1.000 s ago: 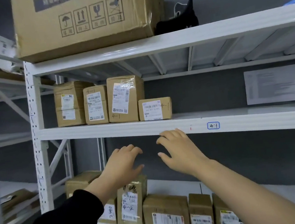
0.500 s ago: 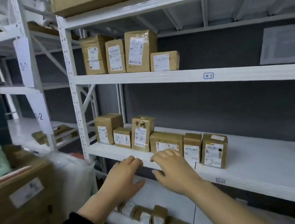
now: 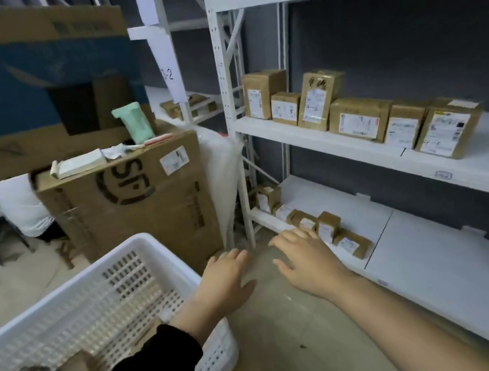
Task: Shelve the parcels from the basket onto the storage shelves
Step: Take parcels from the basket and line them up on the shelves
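Grey-walled storeroom: white storage shelves occupy the right side, and a large printed carton stands at left. A white basket sits at lower left, holding brown parcels that are blurred. Shelved parcels stand in a row on the middle level.

Both hands are empty. The left hand hangs palm down, fingers loosely spread, just past the basket's near corner. The right hand is likewise spread, in front of the bottom shelf edge.

Step in hand, as judged: return to the basket for the next parcel. The next move calls for lowering a hand into the basket and gripping one parcel.

Compared with half a second earlier, the view has dropped and swung left, the basket has entered view, and the hands have descended from middle-shelf to bottom-shelf height, still empty.
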